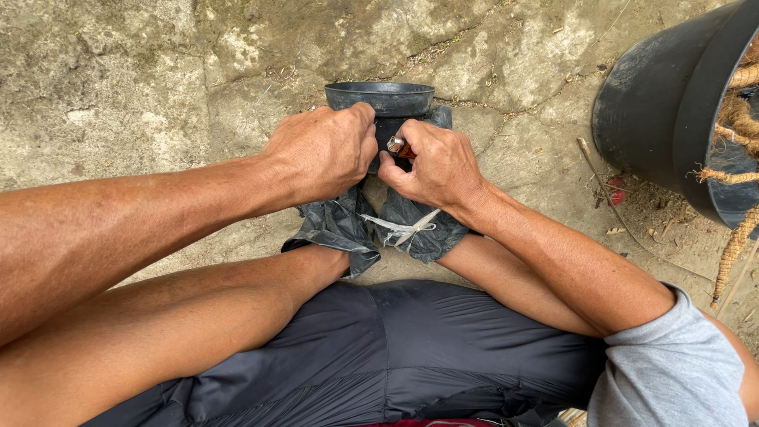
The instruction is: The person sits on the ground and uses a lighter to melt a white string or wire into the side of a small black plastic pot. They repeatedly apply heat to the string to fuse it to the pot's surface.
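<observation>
Looking straight down at someone sitting on cracked, dirty stone ground [118,79] with a small black plastic pot [380,96] standing upright right in front of their feet. The left hand [322,152] is curled into a closed fist and clamped over the near rim of the pot, knuckles up, fingers tucked out of sight. The right hand [436,164] sits just beside it, almost touching, with the thumb and fingers pressed together in a pinch around a small lighter [399,147] (metal top, reddish-orange body, most of it hidden in the grip), held right against the pot's near side. Both feet are wrapped in crumpled black plastic bags [340,228], and a white string [407,229] is tied around the right one. The bags touch each other just below the hands. The person has dark shorts [395,348] and a grey sleeve [672,372] on the right arm. Off to the upper right, well apart from the hands, there's a much bigger black pot [656,119] tipped on its side with tan, ropey roots [739,119] showing at its opening, and a small red scrap [616,192] lies on the dirt near its base.
</observation>
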